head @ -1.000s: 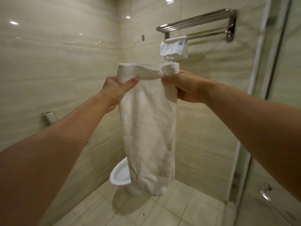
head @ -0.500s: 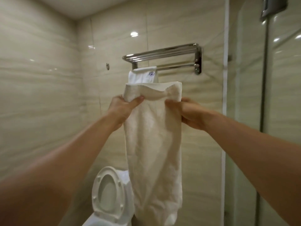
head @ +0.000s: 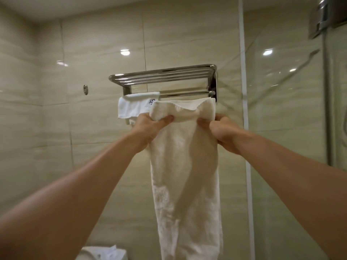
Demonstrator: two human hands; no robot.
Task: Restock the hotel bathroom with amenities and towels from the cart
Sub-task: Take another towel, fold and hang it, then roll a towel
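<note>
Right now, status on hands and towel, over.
Left hand and right hand each grip the long towel at its top edge. Raised before the rack's lower bar, not yet draped. Small folded towel occupies bar's left end.

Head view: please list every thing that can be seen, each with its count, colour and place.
long towel: 1, cream white, held up by its top edge in front of the rack, hanging down
small towel: 1, white with a blue mark, draped over the rack's lower bar, left part
rack: 1, shiny metal, on the back wall, upper centre
wall hook: 1, metal, on the wall left of the rack
glass screen: 1, clear with a pale frame, right side
hinge: 1, metal, top right on the glass
toilet tank: 1, white, bottom edge, only partly seen
left hand: 1, grips the long towel's top left corner
right hand: 1, grips the long towel's top right corner
</note>
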